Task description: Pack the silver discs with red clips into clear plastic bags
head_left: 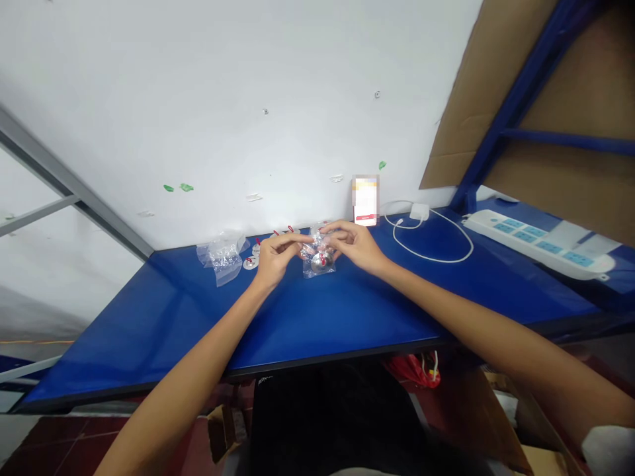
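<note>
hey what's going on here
A person has both bare hands on a small clear plastic bag above a blue table. The left hand and the right hand grip it near its upper part, and a round silvery metal piece with a bit of red on it appears to be inside. More round pieces with red loops lie behind the left hand, beside a heap of clear plastic. A lit phone stands near the wall.

We see a white wall [307, 86] beyond the grip, a blue tabletop [307, 324] beneath it, brown cardboard [461, 119] and a blue metal frame [518, 99] rightward, red floor tiles [59, 443] lower left.
</note>
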A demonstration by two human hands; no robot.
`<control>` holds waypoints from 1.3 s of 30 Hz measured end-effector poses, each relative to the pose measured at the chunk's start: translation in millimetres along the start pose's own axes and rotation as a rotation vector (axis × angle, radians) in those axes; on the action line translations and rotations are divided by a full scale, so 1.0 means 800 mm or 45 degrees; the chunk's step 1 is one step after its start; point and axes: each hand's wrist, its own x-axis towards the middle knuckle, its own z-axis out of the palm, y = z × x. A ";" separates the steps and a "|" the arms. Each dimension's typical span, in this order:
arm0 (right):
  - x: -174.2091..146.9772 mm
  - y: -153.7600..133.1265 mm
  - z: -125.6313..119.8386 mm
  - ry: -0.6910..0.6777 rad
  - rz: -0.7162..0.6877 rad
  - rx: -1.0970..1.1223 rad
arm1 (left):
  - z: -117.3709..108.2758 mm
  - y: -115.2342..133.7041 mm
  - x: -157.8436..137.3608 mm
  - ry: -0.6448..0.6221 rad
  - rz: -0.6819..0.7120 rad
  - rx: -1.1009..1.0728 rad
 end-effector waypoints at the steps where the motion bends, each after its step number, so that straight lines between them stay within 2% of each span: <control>1: 0.000 0.001 -0.001 -0.009 -0.017 -0.007 | -0.004 0.001 0.000 -0.042 0.010 0.000; 4: 0.000 0.005 -0.003 -0.009 -0.025 -0.030 | -0.009 0.004 0.001 -0.082 0.018 0.061; 7: 0.001 0.009 -0.003 0.004 0.031 -0.057 | -0.001 0.008 0.001 -0.022 -0.041 0.149; 10: 0.002 0.011 -0.002 0.012 0.074 -0.069 | 0.013 0.008 0.001 0.053 -0.119 0.047; 14: 0.000 0.008 -0.006 0.017 0.053 -0.052 | 0.021 0.004 0.001 -0.006 -0.209 -0.085; 19: -0.005 -0.001 -0.010 -0.129 0.085 0.048 | 0.018 0.001 -0.002 -0.015 -0.116 0.083; 23: -0.002 -0.003 -0.001 -0.044 0.022 -0.241 | 0.017 0.001 -0.004 -0.050 -0.037 0.233; 26: 0.001 0.000 0.002 -0.025 -0.002 -0.317 | 0.015 0.001 -0.003 -0.092 0.004 0.304; 32: 0.004 0.008 -0.002 0.056 0.046 -0.206 | 0.008 0.002 0.002 -0.105 -0.013 0.241; 36: -0.002 0.005 0.003 0.081 -0.027 -0.255 | 0.012 0.003 -0.001 -0.154 -0.102 0.194; 39: -0.006 0.002 0.006 0.084 -0.073 -0.310 | 0.013 0.000 -0.002 -0.202 -0.123 0.294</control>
